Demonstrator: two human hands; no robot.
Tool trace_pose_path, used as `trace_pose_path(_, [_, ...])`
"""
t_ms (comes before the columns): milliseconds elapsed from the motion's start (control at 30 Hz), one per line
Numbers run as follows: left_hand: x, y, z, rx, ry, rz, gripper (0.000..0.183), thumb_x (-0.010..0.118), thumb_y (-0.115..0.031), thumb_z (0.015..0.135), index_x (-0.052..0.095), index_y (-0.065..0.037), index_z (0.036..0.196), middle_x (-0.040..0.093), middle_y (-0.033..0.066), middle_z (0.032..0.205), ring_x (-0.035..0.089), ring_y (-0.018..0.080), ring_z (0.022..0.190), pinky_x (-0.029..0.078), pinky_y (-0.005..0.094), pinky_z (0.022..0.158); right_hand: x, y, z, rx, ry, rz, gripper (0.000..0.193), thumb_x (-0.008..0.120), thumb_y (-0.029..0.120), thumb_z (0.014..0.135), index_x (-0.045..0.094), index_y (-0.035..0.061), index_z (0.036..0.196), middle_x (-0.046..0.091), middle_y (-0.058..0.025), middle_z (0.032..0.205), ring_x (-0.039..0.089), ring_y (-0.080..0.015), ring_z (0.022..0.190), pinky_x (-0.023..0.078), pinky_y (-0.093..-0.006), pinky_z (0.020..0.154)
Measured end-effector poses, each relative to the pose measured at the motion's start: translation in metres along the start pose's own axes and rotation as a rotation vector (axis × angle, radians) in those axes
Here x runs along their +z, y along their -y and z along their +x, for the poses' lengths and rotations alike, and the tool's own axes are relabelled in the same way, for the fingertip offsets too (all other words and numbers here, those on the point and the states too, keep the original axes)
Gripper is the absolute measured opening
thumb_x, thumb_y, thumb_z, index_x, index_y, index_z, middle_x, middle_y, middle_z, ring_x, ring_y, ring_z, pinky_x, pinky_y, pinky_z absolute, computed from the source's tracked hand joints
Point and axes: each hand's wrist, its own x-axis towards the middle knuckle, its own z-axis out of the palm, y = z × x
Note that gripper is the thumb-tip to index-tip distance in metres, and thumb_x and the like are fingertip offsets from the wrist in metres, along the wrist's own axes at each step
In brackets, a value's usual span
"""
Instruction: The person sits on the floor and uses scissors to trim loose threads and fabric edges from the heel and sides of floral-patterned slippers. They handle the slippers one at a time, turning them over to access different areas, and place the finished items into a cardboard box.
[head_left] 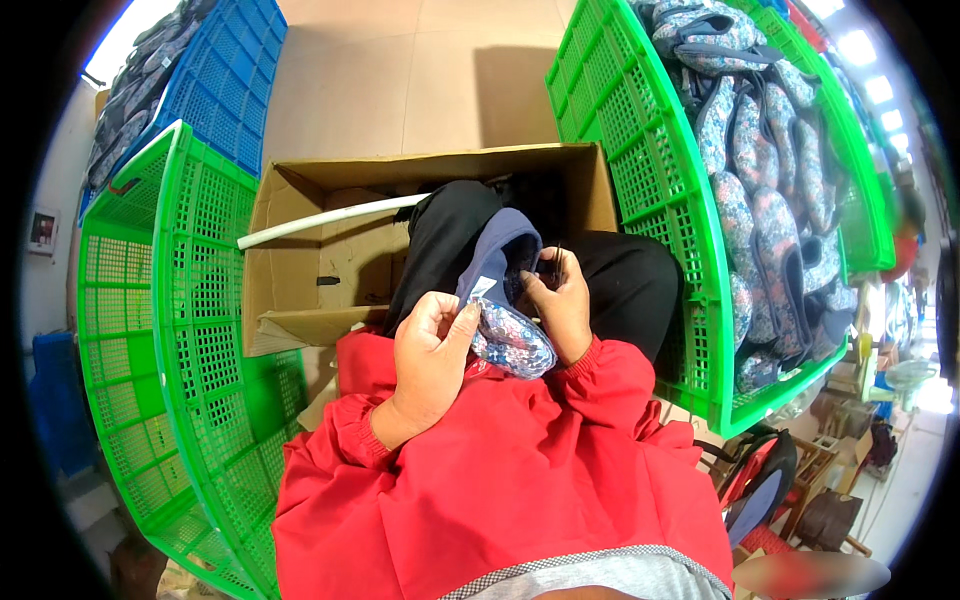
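- the red garment (500, 480) covers the wearer's lap, close under both hands.
- the left hand (430, 355) pinches the floral slipper (503, 312) between thumb and fingers, beside a small white tag (483, 289).
- the right hand (562, 310) has its fingers bent at the slipper's opening; whether it grips the rim or a dark sliver there, i cannot tell.
- the slipper sits between the two hands, over the lap, its blue collar pointing away from the wearer.
- if the left pinch slackens, the slipper could twist or drop onto the lap; if that dark sliver is sharp, a slip could nick cloth or finger.
- beyond, the black trousers (440, 245) cover part of the cardboard box (290, 333), hiding much of its inside; a white tube (330, 218) crosses it, one end lost behind the knee.
- at the right, a green crate (640, 150) holds heaped floral slippers (765, 220); the lower ones are hidden.
- farther left, a blue crate (225, 90) is cut off by the upper edge.
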Motion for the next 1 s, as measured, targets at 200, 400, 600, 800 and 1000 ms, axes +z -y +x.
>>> trace_pose_path(200, [-0.004,0.001,0.0,-0.012,0.051,0.087,0.019,0.066,-0.01,0.093,0.057,0.0,0.079,0.057,0.0,0.07,0.05,0.0033,0.065,0.042,0.0234,0.056,-0.004,-0.009,0.003,0.158,0.025,0.277,0.025,0.069,0.0,0.086,0.057,0.0039,0.108,0.062,0.0006,0.087,0.057,-0.0059,0.072,0.048,-0.0212,0.066])
trace_pose_path(400, [-0.026,-0.025,0.014,0.607,0.065,0.744,0.019,0.079,-0.013,0.072,0.063,-0.003,0.073,0.058,0.0089,0.07,0.057,0.0288,0.067,0.046,0.0389,0.062,-0.003,0.001,-0.001,0.103,0.121,0.2,0.019,0.068,-0.003,0.086,0.063,0.001,0.103,0.065,0.0012,0.091,0.059,-0.0051,0.078,0.049,-0.0206,0.073])
trace_pose_path(600, [0.003,-0.057,0.044,0.81,0.236,0.913,0.043,0.073,-0.005,0.063,0.063,-0.006,0.105,0.059,0.0153,0.119,0.055,0.0376,0.116,0.043,0.0467,0.1,0.007,0.015,-0.008,0.043,0.277,0.193,0.02,0.068,-0.003,0.087,0.062,0.0016,0.105,0.065,0.0011,0.095,0.059,-0.0051,0.084,0.049,-0.0207,0.077])
trace_pose_path(800, [-0.006,-0.035,0.076,0.771,0.465,0.954,0.028,0.065,-0.003,0.069,0.066,-0.002,0.097,0.066,0.0149,0.098,0.061,0.0333,0.102,0.049,0.0412,0.093,0.001,0.006,-0.006,0.063,0.408,0.21,0.032,0.068,-0.008,0.084,0.054,0.0057,0.109,0.057,0.0033,0.094,0.054,-0.0043,0.079,0.047,-0.0206,0.073])
trace_pose_path(1000, [-0.022,-0.024,0.091,0.74,0.651,0.998,0.023,0.068,-0.008,0.072,0.066,-0.002,0.094,0.065,0.0135,0.095,0.06,0.0331,0.098,0.049,0.041,0.09,0.007,-0.008,-0.007,0.062,0.379,0.293,0.031,0.071,-0.003,0.083,0.053,0.0073,0.107,0.051,0.0065,0.081,0.048,-0.0014,0.07,0.041,-0.0183,0.063])
